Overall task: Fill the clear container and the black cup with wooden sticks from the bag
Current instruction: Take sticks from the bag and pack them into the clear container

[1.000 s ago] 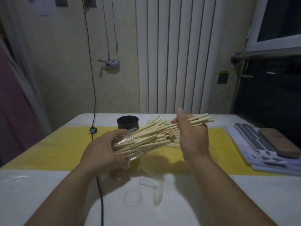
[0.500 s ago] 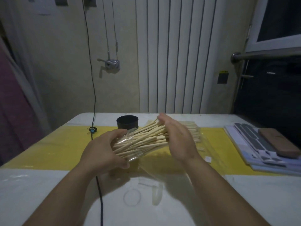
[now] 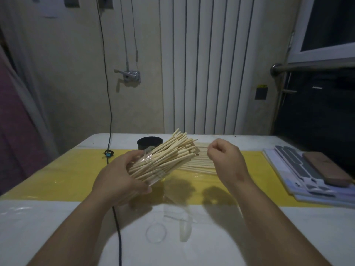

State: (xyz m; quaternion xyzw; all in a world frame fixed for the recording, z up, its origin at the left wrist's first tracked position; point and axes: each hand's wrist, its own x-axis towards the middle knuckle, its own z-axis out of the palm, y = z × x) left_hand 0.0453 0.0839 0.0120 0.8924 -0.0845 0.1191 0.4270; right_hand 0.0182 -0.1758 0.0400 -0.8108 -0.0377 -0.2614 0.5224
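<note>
My left hand (image 3: 119, 179) grips the clear container (image 3: 153, 169), tilted with its mouth toward the far right. It is packed with wooden sticks (image 3: 169, 152) that fan out of the mouth. The black cup (image 3: 147, 144) stands just behind it, with no sticks visible in it. More sticks lie in the clear plastic bag (image 3: 196, 165) on the yellow strip. Above the bag's sticks, my right hand (image 3: 224, 158) has its fingers curled. Whether it pinches a stick I cannot tell.
A black cable (image 3: 117, 227) runs down the wall and across the table under my left arm. A clear round lid (image 3: 156, 233) and a clear plastic piece (image 3: 185, 227) lie on the white near part. A stack of sheets with a brown case (image 3: 324, 169) sits at right.
My right hand has left the sticks in the container, drawn back to the right over the bag, and curled its fingers. The left hand tilted the container's mouth slightly upward.
</note>
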